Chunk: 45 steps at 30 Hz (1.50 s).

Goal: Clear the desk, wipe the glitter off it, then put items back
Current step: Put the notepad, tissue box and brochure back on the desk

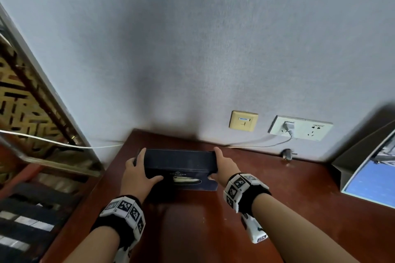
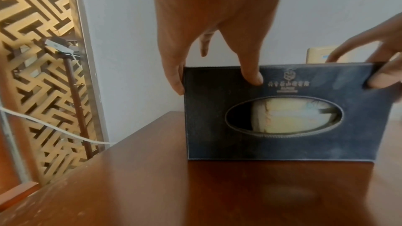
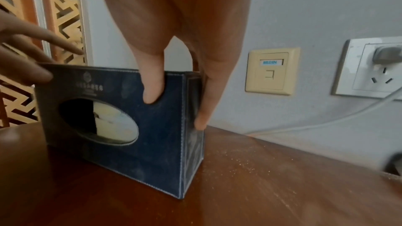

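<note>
A dark blue tissue box [image 1: 179,162] stands on edge on the reddish-brown desk [image 1: 277,198], near the back left corner, its oval opening [image 2: 282,119] facing me. My left hand [image 1: 139,173] grips its left end, thumb [image 2: 252,75] on the front face and fingers round the side. My right hand [image 1: 224,166] holds the right end, thumb [image 3: 152,88] on the front and fingers [image 3: 204,109] down the side panel. Fine glitter specks [image 3: 250,166] lie on the desk to the right of the box [image 3: 152,143].
The wall behind carries a yellow data port [image 1: 243,120] and a white double socket [image 1: 301,127] with a plugged-in white cable. A small dark plug [image 1: 287,153] lies by the wall. A grey-and-blue object [image 1: 367,173] stands at the right. A lattice screen [image 1: 25,102] flanks the desk's left edge.
</note>
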Motion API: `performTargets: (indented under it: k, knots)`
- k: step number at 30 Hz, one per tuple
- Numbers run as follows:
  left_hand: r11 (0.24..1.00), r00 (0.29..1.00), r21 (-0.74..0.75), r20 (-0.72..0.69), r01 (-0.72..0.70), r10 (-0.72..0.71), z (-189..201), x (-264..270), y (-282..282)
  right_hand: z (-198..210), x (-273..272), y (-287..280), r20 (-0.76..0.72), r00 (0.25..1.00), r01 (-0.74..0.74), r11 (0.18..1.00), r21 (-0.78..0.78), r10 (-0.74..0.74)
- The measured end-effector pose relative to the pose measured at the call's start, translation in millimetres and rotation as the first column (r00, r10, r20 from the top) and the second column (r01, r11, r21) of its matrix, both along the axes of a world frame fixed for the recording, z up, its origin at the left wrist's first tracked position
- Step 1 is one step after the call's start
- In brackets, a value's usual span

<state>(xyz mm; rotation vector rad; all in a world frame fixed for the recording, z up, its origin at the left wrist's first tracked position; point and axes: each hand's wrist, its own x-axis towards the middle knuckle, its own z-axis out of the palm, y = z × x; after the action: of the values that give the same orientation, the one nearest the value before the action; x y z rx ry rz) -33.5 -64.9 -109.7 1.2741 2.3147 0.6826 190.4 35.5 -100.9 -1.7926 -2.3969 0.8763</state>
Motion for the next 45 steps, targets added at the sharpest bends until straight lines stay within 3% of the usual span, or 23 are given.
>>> performTargets:
  k: [4,9,14,20,26,35,45]
  knots:
    - [1.0,1.0,0.016,-0.011,0.017,-0.017,7.5,17.3,-6.1,7.2,16.0,3.9,0.0,1.0,0.019,1.0,-0.005,-0.019]
    - [0.992,0.994,0.074,-0.051,0.1,-0.096,29.4,70.1,7.1,18.2,84.8,-3.9,0.017,0.994,0.112,0.993,0.029,-0.112]
    - [0.965,0.981,0.176,-0.034,0.193,-0.19,45.7,164.3,29.6,44.5,191.1,-11.6,0.009,0.972,0.233,0.97,0.063,-0.234]
    - [0.924,0.938,0.158,-0.059,0.348,-0.342,43.4,297.5,38.6,61.2,331.5,-34.4,0.052,0.935,0.348,0.935,0.074,-0.352]
    - [0.908,0.915,0.117,-0.093,0.402,-0.394,35.3,398.3,26.4,60.3,435.8,-51.7,0.109,0.929,0.35,0.935,0.048,-0.353]
    - [0.926,0.929,0.076,-0.054,0.369,-0.366,32.9,454.9,5.7,46.6,498.5,-58.1,0.088,0.963,0.257,0.967,0.002,-0.256]
    - [0.934,0.935,0.064,-0.077,0.352,-0.347,19.2,453.1,-12.6,29.2,510.0,-65.6,0.094,0.982,0.173,0.982,-0.07,-0.166]
